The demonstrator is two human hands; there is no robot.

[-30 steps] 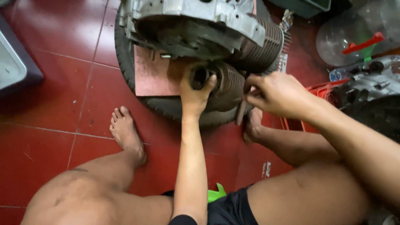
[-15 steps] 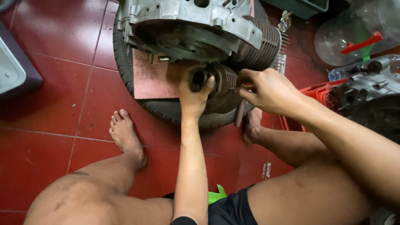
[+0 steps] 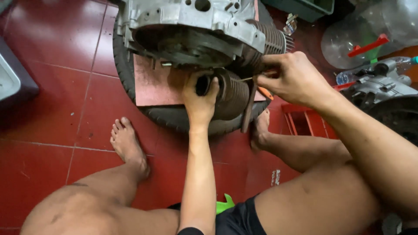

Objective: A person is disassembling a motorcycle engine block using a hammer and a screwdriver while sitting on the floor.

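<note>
The left hand (image 3: pixel 199 101) gripped the open end of the finned cylinder (image 3: pixel 230 93) lying on the tyre (image 3: pixel 174 116) below the engine case (image 3: pixel 191 21), while the right hand (image 3: pixel 289 78) pinched a thin rod (image 3: pixel 246 79) just beside its fins.

Black shorts (image 3: pixel 237 219), bare feet (image 3: pixel 126 141)

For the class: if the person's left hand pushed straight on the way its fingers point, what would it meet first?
The left hand already grips the finned engine cylinder, pointing away from the body. Straight ahead, it would probably meet the grey engine casing just above, though depth is hard to judge.
</note>
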